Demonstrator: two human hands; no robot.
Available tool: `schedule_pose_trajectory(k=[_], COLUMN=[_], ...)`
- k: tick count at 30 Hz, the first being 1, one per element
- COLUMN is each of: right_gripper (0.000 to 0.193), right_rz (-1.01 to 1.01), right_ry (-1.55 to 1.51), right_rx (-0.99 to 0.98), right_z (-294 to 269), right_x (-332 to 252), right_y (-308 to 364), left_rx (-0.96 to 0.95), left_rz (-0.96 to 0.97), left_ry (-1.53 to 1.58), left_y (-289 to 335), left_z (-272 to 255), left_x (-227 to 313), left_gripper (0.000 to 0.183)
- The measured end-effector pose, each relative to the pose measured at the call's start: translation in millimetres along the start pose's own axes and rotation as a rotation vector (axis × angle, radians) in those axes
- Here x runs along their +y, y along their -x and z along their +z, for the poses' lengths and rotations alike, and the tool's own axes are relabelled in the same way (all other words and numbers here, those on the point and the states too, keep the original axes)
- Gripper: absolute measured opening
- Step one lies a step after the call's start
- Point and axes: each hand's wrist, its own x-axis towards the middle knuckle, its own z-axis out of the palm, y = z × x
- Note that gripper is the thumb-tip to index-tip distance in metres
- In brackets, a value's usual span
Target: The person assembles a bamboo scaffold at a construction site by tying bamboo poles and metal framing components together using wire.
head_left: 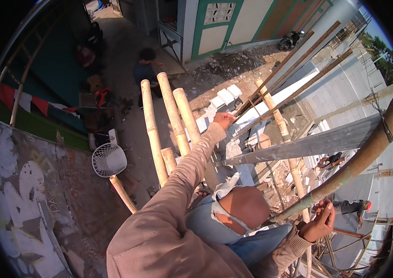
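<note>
My left hand (224, 120) reaches forward with its fingers closed, right beside the lower ends of several rusty steel bars (293, 65). What it pinches, if anything, is too small to make out. Low on the right, my right hand (320, 223) is closed, thumb against fingertips, near a thick, slanting bamboo pole (340, 180). Anything in that pinch cannot be made out either. Between my arms, a bare knee (247, 206) shows through torn blue jeans. A long grey beam (307, 144) runs from in front of the knee toward wire wrapped around the pole's upper end (385, 125).
Upright bamboo poles (168, 111) stand beside my left forearm. Far below lie rubble (233, 69), white blocks (226, 96) and a white chair (109, 160). One person (144, 72) is below ahead; others (351, 207) are at the lower right. A block wall (335, 88) rises at right.
</note>
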Motion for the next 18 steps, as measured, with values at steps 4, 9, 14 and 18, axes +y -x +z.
schedule_pose_trajectory(k=[4, 9, 14, 18], right_gripper=[0.024, 0.024, 0.021, 0.02], right_rz=[0.01, 0.044, 0.045, 0.066], right_ry=[0.042, 0.037, 0.002, -0.023], right_rx=[0.018, 0.04, 0.028, 0.005], right_z=[-0.6, -9.2, -3.2, -10.4], right_x=[-0.2, 3.0, 10.6, 19.4], right_y=[5.9, 9.6, 13.1, 14.1], left_rx=[-0.131, -0.163, -0.052, 0.428], left_rz=[0.195, 0.485, 0.47, 0.098], left_ry=[-0.514, -1.044, -0.945, -0.081], left_y=[-18.6, -25.5, -24.3, -18.9], left_z=[-41.7, -26.8, -19.4, -38.3], left_x=[26.7, 89.5, 85.3, 24.9], left_gripper=[0.008, 0.013, 0.003, 0.021])
